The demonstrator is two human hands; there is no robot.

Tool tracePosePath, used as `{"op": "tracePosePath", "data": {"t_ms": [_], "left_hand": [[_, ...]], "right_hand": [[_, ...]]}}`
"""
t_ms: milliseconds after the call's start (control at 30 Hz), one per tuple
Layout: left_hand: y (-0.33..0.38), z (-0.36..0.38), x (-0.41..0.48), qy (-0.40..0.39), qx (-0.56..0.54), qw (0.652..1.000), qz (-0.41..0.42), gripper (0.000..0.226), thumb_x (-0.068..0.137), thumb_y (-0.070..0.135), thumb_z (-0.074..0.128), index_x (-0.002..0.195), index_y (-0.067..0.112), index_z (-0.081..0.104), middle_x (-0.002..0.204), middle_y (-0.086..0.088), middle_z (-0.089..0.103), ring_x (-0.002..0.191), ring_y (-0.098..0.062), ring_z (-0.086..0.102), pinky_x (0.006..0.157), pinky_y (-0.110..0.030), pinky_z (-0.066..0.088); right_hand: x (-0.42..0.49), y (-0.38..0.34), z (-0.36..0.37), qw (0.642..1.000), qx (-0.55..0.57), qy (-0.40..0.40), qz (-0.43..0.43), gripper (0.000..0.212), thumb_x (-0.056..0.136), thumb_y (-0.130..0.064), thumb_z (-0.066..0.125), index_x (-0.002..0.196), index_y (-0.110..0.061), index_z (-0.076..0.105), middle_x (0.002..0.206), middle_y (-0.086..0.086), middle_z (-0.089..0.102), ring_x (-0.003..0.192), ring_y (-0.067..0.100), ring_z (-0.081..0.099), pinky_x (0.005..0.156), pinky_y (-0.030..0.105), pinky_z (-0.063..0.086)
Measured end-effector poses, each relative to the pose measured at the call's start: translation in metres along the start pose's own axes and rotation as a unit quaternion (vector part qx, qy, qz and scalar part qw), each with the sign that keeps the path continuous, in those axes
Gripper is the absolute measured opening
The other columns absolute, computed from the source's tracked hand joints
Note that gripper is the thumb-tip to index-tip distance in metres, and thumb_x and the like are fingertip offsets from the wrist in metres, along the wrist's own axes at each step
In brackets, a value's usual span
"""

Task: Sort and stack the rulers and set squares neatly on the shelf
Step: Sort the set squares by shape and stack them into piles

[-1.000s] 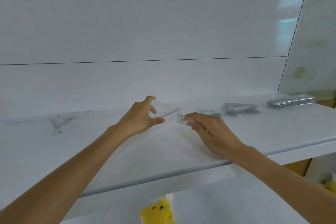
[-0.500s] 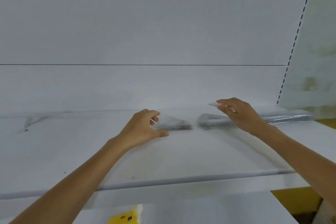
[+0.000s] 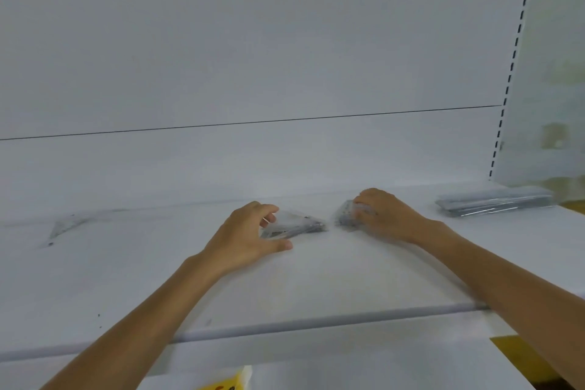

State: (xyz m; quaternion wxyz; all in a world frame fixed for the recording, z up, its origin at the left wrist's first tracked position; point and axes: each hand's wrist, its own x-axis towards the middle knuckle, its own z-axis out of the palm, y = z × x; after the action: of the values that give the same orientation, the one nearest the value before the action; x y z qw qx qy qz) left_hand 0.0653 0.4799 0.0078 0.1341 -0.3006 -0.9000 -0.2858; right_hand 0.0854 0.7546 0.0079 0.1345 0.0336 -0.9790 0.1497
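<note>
While the left hand (image 3: 250, 236) half-curls open beside 1 set-square pile (image 3: 294, 225) on the shelf (image 3: 316, 282), the right hand (image 3: 384, 214) presses another (image 3: 345, 214); thin, stiff, slippery plastic probably lifts best pinched at its edges

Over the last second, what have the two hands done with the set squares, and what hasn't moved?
The right hand carried a small set square rightward and has come down on the right set square pile. The left hand settled at the middle set square pile. The ruler stack at far right and the loose set square at far left stayed put.
</note>
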Motion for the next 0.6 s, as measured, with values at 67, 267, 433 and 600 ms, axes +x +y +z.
{"op": "tracePosePath", "data": {"t_ms": [67, 267, 433, 600], "left_hand": [[0.0, -0.002, 0.001, 0.004, 0.006, 1.0, 0.0, 0.071, 0.069, 0.05, 0.073, 0.13, 0.023, 0.048, 0.107, 0.014, 0.053, 0.094, -0.002, 0.051, 0.079, -0.017, 0.039], [-0.011, -0.001, 0.005, 0.02, 0.011, 1.0, -0.009, 0.077, 0.067, 0.055, 0.072, 0.132, 0.022, 0.048, 0.101, 0.016, 0.051, 0.091, 0.0, 0.05, 0.084, -0.02, 0.041], [-0.019, 0.003, 0.011, 0.043, -0.037, 0.998, -0.024, 0.075, 0.066, 0.053, 0.073, 0.13, 0.021, 0.05, 0.1, 0.016, 0.052, 0.091, 0.003, 0.051, 0.078, -0.014, 0.037], [-0.018, -0.005, 0.031, 0.034, -0.041, 0.998, -0.032, 0.066, 0.068, 0.05, 0.073, 0.124, 0.02, 0.056, 0.094, 0.018, 0.052, 0.088, 0.002, 0.052, 0.074, -0.017, 0.039]], "right_hand": [[-0.006, -0.009, -0.001, 0.998, -0.009, 0.051, -0.024, 0.035, 0.094, -0.024, 0.044, 0.125, -0.012, 0.052, 0.135, 0.004, 0.046, 0.127, 0.023, 0.04, 0.102, 0.031, 0.031], [-0.05, -0.071, 0.013, 0.994, -0.008, 0.01, -0.104, 0.038, 0.094, -0.044, 0.04, 0.123, -0.023, 0.05, 0.128, -0.004, 0.05, 0.121, 0.017, 0.043, 0.099, 0.031, 0.034], [-0.071, -0.089, 0.031, 0.992, -0.033, 0.0, -0.125, 0.042, 0.093, -0.051, 0.032, 0.126, -0.03, 0.044, 0.13, -0.008, 0.044, 0.117, 0.013, 0.036, 0.097, 0.031, 0.029], [-0.07, -0.087, 0.033, 0.991, -0.027, 0.01, -0.134, 0.04, 0.092, -0.05, 0.034, 0.124, -0.03, 0.046, 0.129, -0.01, 0.045, 0.116, 0.012, 0.036, 0.097, 0.029, 0.029]]}}
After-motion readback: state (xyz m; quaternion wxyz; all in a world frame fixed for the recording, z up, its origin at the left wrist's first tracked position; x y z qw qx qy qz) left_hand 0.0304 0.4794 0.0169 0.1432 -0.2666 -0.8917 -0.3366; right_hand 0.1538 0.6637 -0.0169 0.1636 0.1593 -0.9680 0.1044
